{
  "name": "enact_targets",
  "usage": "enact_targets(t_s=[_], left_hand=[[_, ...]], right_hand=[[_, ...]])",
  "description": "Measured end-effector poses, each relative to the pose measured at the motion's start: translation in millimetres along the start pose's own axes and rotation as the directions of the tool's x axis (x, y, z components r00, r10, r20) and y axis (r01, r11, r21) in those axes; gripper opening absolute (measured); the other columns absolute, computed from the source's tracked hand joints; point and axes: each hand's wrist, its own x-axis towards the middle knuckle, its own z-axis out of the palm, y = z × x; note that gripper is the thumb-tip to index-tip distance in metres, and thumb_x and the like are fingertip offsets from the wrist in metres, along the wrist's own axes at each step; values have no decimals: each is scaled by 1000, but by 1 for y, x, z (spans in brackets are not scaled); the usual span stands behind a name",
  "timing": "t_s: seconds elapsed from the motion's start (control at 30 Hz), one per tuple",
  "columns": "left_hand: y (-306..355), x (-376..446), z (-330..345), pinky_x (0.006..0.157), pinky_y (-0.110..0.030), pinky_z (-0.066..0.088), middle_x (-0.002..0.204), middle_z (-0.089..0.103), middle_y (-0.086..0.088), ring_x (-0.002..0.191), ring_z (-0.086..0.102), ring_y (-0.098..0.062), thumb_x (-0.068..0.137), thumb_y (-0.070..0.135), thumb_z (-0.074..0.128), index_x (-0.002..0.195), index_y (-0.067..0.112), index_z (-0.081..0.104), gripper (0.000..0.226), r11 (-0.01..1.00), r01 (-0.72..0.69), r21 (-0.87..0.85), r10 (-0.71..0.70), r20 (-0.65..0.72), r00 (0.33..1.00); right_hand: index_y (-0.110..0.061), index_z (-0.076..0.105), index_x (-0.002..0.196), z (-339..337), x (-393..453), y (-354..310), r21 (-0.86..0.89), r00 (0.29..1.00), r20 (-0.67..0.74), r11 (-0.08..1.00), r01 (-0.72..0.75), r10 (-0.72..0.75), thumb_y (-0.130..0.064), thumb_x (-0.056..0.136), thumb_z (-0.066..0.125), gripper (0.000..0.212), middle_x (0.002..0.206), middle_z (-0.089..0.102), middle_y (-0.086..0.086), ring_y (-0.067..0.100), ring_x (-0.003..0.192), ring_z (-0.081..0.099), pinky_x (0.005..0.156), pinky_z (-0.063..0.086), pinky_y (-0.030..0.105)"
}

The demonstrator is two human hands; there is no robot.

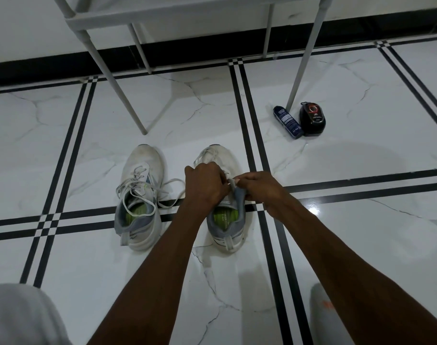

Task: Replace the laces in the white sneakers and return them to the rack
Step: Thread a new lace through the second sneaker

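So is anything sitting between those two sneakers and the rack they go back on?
Nothing visible: bare floor tile lies between the left sneaker, the right sneaker and the rack. The bottle and black container stand off to the right.

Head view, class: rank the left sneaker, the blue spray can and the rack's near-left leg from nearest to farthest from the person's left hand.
1. Left sneaker, just left of the left hand.
2. Rack's near-left leg, ahead and to the left.
3. Blue spray can, far on the right, lying on the floor.
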Motion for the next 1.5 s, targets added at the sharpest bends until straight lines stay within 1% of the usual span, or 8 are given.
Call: enact_targets(t_s=[0.37,0.67,0.83,0.93,1.07,1.23,1.4,1.5], left_hand=[[-6,-8,5,84,-37,26,94,74,4,100,60,-22,93,32,56,97,27,79,24,999,-47,-8,47,-34,998],[-1,-20,15,81,-35,22,96,73,3,104,58,-23,92,31,57,98,27,77,21,998,34,-51,-38,-83,996],[6,-25,16,81,-37,24,89,70,2,101,56,-23,94,33,52,92,25,74,24,998,61,4,-60,-101,993],[8,-26,14,81,-39,26,79,64,6,94,53,-22,91,31,53,82,25,68,19,994,81,70,-74,-100,992],[13,-29,11,75,-37,18,63,37,10,84,43,-19,87,25,54,65,25,43,25,980,79,182,-57,-124,991],[9,-26,14,83,-37,26,94,70,6,105,52,-22,93,23,59,100,30,74,18,996,83,-11,-84,-115,990],[5,-33,22,87,-41,45,99,61,1,95,55,-21,89,25,68,91,19,65,6,911,97,-400,-222,-280,934],[8,-42,21,77,-43,51,70,62,5,70,60,-16,96,55,49,69,18,64,49,875,135,-465,-262,-219,940]], right_hand=[[-26,77,80,4,6,2,-96,998,-3,993,69,-70,-18,87,72,12,91,77,1,20,93,72,89,59,38],[-10,76,95,0,8,11,24,999,35,1000,12,-13,-13,92,67,10,99,75,15,31,101,70,93,58,41],[-2,76,92,2,4,5,98,997,71,995,-16,9,-27,93,69,26,86,73,16,23,82,69,89,58,35],[-10,80,89,5,2,5,-40,993,57,994,106,-103,-32,92,70,24,83,76,7,20,80,72,85,60,35],[-12,80,86,14,-3,1,-407,959,16,874,265,-284,-38,91,66,30,81,76,5,18,78,71,74,56,31],[-2,73,89,5,-4,10,130,996,-23,987,92,-90,-10,91,71,9,86,73,16,23,76,70,71,60,29],[-10,70,83,10,4,8,45,997,-51,997,67,-65,-12,93,69,10,77,70,9,16,64,65,62,55,27],[-6,69,88,13,7,3,30,997,-67,999,33,-31,-13,95,64,11,84,73,12,20,73,70,64,59,28]])
